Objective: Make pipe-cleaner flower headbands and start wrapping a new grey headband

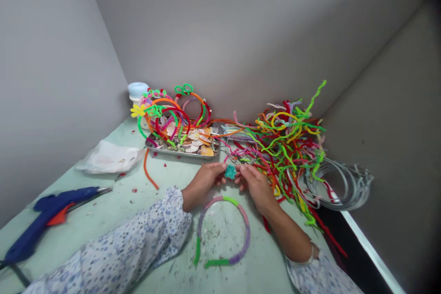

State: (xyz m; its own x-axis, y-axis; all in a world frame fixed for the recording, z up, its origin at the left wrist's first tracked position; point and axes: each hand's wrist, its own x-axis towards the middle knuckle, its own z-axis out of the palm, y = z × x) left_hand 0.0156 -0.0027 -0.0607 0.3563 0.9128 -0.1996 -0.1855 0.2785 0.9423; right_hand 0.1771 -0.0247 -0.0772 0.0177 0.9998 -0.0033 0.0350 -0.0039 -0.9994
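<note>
My left hand (206, 180) pinches a small teal pipe-cleaner flower (230, 172) from its left side, thumb on top. My right hand (257, 184) is closed at the flower's right edge, thumb and fingertips pressed together on it. Just below both hands, a headband (248, 234) wrapped in green, pink and purple pipe cleaner lies flat on the table, its two ends toward me.
A metal tray (203, 156) of shells bears several finished headbands (172, 105). Tangled pipe cleaners (292, 142) and a coil of wire hoops (344, 188) fill the right. A blue glue gun (51, 213) and a plastic bag (110, 157) lie left on the table (165, 248).
</note>
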